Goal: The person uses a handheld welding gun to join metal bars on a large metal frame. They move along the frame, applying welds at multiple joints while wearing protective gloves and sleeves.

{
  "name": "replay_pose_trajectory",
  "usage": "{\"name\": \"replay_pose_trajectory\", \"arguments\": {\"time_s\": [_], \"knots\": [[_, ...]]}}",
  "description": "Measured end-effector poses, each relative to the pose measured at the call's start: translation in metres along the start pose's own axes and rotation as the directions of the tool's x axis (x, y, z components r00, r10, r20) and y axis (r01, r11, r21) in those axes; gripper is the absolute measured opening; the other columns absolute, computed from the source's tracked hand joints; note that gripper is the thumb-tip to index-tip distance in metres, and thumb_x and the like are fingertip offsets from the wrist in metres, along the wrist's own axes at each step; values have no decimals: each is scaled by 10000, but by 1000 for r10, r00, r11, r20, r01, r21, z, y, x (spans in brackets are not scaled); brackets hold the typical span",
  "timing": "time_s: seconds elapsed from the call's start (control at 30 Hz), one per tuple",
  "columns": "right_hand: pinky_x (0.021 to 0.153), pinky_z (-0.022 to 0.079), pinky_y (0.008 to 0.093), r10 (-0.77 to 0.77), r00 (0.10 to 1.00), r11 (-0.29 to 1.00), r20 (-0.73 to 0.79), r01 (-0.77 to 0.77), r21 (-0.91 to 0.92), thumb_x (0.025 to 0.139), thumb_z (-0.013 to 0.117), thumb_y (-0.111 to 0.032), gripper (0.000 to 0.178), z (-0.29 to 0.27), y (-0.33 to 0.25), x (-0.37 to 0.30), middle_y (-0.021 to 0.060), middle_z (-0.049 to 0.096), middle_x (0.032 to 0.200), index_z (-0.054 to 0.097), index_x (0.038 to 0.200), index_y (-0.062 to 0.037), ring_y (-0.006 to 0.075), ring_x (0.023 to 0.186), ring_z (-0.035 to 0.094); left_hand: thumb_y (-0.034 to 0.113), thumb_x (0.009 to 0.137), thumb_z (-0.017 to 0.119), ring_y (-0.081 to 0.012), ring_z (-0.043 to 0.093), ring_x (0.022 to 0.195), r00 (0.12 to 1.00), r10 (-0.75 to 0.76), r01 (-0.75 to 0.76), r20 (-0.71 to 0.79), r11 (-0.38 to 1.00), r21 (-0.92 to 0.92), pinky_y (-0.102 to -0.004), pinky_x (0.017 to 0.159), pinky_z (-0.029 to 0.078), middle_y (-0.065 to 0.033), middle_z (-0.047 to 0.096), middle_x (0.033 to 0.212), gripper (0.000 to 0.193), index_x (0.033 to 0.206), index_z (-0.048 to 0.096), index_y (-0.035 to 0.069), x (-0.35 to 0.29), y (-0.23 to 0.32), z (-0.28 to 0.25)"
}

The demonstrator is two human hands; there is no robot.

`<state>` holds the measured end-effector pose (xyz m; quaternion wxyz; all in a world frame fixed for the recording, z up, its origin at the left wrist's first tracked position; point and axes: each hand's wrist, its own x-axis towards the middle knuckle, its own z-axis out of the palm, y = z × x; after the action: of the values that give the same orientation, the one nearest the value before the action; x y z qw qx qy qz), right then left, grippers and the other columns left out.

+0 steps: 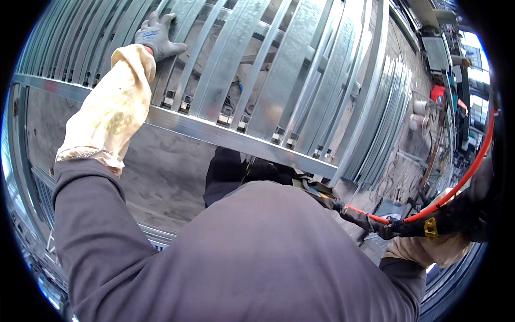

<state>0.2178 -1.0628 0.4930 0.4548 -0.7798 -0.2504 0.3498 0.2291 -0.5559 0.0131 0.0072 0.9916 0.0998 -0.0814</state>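
Fingers spread and thumb out to the side, my gloved left hand (159, 35) seems to rest palm down on the metal, with nothing in its grip; my right hand is hidden past its cream cuff (405, 249), behind a dark cable bundle (394, 228), so I cannot tell how far its fingers are spread or what it holds. Under my left hand is a broad metal slat (185, 20), one of many side by side across a metal frame, left of the middle of the near rail (225, 134) and running back from it. I judge the step in hand to be steadying or feeling the slats rather than lifting one, since I see no finger curled round an edge. Moving one from here would call for a firmer press or fingertips hooked on its side, minding the edges, which may be sharp. Just beyond the frame's right edge lies a stack of long metal profiles (383, 123), with buckets (419, 123) farther right. An orange-red hose (468, 178) arcs near my right sleeve, well apart from the slats; I would keep it from snagging.
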Motion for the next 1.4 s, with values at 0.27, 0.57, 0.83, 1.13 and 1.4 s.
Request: {"name": "replay_pose_trajectory", "arguments": {"time_s": [0.27, 0.57, 0.83, 1.13, 1.4], "knots": [[703, 653, 407, -14, 976, 867, 215, -96, 489, 858, 834, -277, 528, 29, 127, 119, 264, 681, 1013, 565, 1201, 22, 334, 844, 734, 591, 701, 822, -495, 209, 1521, 994, 106, -104, -29, 993, 58, -567, 1232, 260, -242, 134, 1682, 1150, 1642, 204, 358, 9, -16, 15], [626, 534, 262, 378, 811, 808, 446, -524, 268, 928, 761, -226, 424, 147, 184, 249, 83, 716, 917, 658, 1260, 18, 99, 737, 660, 793, 694, 697, -598, 122, 1493, 951, 305, -305, 58, 952, -7, -647, 1228, 117, -323, 202, 1648, 1252, 1612, 289, 46, 5, -35, 5], [748, 538, 269, 62, 835, 809, 546, -363, 463, 960, 692, -185, 385, 228, 226, 336, 30, 709, 966, 637, 1291, 3, 89, 855, 636, 797, 661, 725, -615, 222, 1442, 923, 384, -384, 13, 923, -28, -663, 1195, 219, -302, 305, 1601, 1249, 1576, 359, 30, 12, -43, 6], [749, 546, 264, 54, 841, 799, 539, -360, 482, 961, 716, -246, 374, 260, 258, 361, 32, 719, 964, 682, 1225, 18, 91, 871, 656, 742, 657, 772, -569, 341, 1355, 872, 480, -487, -93, 871, -72, -633, 1162, 290, -297, 411, 1522, 1188, 1503, 436, -22, 23, -51, 10], [675, 534, 256, -7, 853, 795, 523, -312, 519, 958, 723, -278, 385, 273, 261, 366, 16, 705, 911, 689, 1202, 18, 77, 803, 643, 701, 662, 787, -536, 390, 1313, 837, 514, -532, -185, 845, -57, -613, 1132, 345, -293, 454, 1472, 1144, 1471, 467, -41, 21, -56, 14]]}}
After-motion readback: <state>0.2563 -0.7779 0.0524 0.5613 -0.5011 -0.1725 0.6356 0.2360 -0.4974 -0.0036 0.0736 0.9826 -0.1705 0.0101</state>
